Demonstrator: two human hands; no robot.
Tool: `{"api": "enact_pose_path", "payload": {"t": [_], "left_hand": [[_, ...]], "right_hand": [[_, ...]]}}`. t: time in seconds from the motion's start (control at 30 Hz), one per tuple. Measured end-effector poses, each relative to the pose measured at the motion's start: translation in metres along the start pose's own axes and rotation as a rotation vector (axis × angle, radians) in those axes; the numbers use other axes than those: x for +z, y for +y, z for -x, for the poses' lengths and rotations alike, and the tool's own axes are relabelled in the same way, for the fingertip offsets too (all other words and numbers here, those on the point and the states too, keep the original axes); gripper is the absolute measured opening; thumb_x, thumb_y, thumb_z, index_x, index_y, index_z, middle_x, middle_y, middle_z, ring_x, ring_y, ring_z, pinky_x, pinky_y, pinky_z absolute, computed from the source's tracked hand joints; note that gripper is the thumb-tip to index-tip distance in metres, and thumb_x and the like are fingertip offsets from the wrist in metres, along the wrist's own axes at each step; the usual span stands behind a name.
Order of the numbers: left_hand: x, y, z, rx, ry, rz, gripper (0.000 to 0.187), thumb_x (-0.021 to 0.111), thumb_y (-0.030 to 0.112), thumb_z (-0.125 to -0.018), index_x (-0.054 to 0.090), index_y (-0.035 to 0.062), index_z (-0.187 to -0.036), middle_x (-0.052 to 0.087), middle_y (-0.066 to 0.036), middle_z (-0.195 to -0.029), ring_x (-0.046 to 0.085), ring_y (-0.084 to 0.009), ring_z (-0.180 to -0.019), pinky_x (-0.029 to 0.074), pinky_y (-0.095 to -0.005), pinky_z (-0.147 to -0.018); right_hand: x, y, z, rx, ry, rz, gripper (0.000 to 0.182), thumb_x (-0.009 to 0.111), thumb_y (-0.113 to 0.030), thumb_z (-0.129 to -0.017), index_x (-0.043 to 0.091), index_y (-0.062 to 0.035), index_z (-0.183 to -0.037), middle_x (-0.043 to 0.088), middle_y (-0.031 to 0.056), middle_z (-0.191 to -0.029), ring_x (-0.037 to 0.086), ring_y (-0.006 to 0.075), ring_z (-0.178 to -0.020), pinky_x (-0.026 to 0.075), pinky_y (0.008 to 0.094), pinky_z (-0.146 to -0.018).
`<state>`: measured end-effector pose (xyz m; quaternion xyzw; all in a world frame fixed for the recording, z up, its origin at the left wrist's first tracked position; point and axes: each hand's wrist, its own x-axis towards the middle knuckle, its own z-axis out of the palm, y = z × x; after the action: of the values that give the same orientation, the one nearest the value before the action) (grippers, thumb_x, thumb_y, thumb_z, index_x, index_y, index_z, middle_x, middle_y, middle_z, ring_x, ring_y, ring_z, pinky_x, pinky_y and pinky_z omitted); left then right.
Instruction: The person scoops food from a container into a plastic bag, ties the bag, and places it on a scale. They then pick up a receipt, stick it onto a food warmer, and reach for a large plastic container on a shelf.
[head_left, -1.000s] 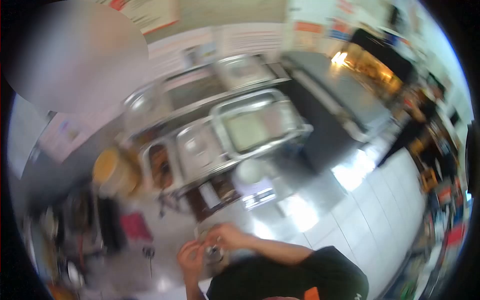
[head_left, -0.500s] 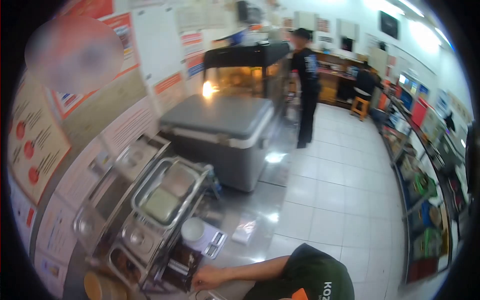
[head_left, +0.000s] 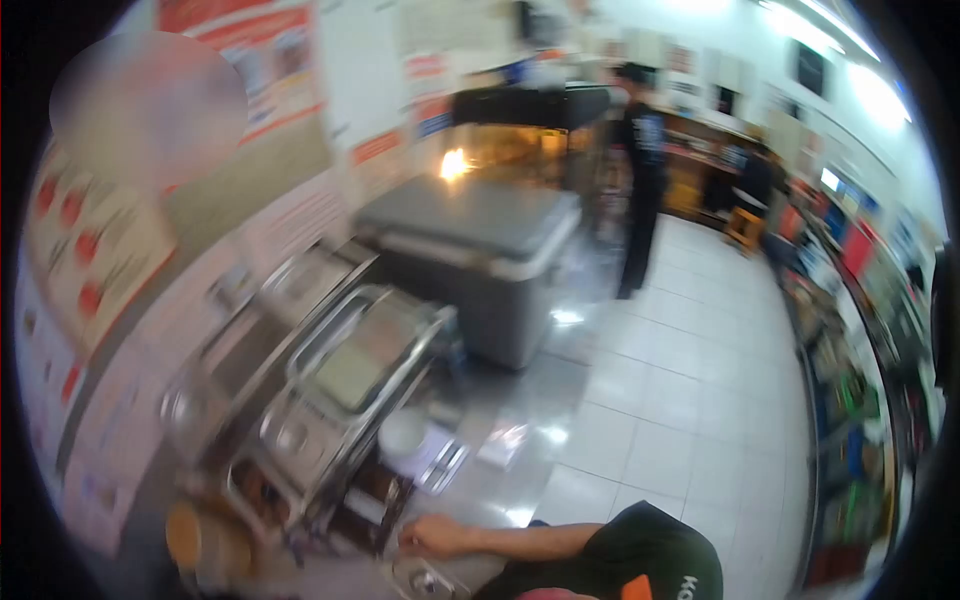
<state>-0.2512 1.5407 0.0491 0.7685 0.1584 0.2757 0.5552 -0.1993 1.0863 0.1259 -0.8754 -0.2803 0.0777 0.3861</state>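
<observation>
Since before, right hand [head_left: 437, 537] shifted right, fingers' grip unclear, beside steel trays [head_left: 345, 385] and white cup [head_left: 402, 436].

**Almost nothing legible**

I can make out only a white "K" and part of a next letter on the black sleeve [head_left: 688, 585] at five o'clock. The wall posters [head_left: 90, 250] at nine o'clock are printed, but blur defeats every word.
</observation>
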Motion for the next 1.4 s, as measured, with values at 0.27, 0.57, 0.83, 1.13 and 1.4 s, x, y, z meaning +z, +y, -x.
{"api": "enact_pose_path", "payload": {"t": [0.27, 0.57, 0.83, 1.13, 1.4], "left_hand": [[-0.006, 0.144, 0.112, -0.145, 0.423, -0.202, 0.029, 0.057, 0.024, -0.091, 0.053, 0.0014, -0.108, 0.058, -0.010, -0.103, 0.052, -0.0159, -0.094, 0.041, -0.0285, -0.084], [0.067, 0.098, 0.201, -0.123, 0.603, 0.215, 0.034, 0.052, 0.025, -0.093, 0.051, -0.0016, -0.114, 0.058, -0.011, -0.106, 0.058, -0.0193, -0.092, 0.046, -0.0285, -0.082], [0.040, 0.114, 0.180, -0.038, 0.249, -0.429, 0.031, 0.064, 0.015, -0.084, 0.056, -0.0008, -0.109, 0.059, -0.009, -0.106, 0.060, -0.0208, -0.088, 0.047, -0.0312, -0.082], [0.130, 0.142, 0.171, -0.130, -0.016, -0.063, 0.038, 0.064, 0.003, -0.079, 0.054, -0.0001, -0.116, 0.060, -0.008, -0.108, 0.058, -0.0129, -0.085, 0.047, -0.0255, -0.076], [0.168, 0.154, 0.175, -0.117, -0.137, 0.034, 0.036, 0.064, 0.006, -0.079, 0.054, 0.0000, -0.114, 0.061, -0.009, -0.105, 0.058, -0.0133, -0.082, 0.045, -0.0262, -0.077]], "right_hand": [[0.046, -0.104, -0.048, -0.434, 0.037, -0.245, 0.021, 0.063, -0.024, -0.082, 0.064, -0.0076, -0.095, 0.063, 0.0095, -0.101, 0.060, 0.0303, -0.091, 0.049, 0.0394, -0.075], [0.081, -0.124, -0.021, -0.551, -0.343, -0.256, 0.013, 0.057, -0.016, -0.086, 0.062, -0.0059, -0.091, 0.063, 0.0168, -0.080, 0.062, 0.0343, -0.073, 0.050, 0.0377, -0.063], [-0.054, 0.055, 0.025, 0.123, 0.183, -0.202, 0.013, 0.064, -0.008, -0.078, 0.066, -0.0063, -0.091, 0.067, 0.0084, -0.085, 0.064, 0.0190, -0.074, 0.050, 0.0315, -0.065], [-0.164, 0.268, 0.073, 0.678, 0.343, -0.111, 0.034, 0.071, -0.021, -0.073, 0.065, -0.0011, -0.100, 0.067, 0.0121, -0.077, 0.063, 0.0195, -0.066, 0.049, 0.0318, -0.062], [-0.167, 0.238, 0.081, 0.493, 0.499, -0.075, 0.016, 0.071, -0.016, -0.074, 0.066, -0.0022, -0.082, 0.063, 0.0058, -0.077, 0.056, 0.0132, -0.066, 0.046, 0.0276, -0.064]]}}
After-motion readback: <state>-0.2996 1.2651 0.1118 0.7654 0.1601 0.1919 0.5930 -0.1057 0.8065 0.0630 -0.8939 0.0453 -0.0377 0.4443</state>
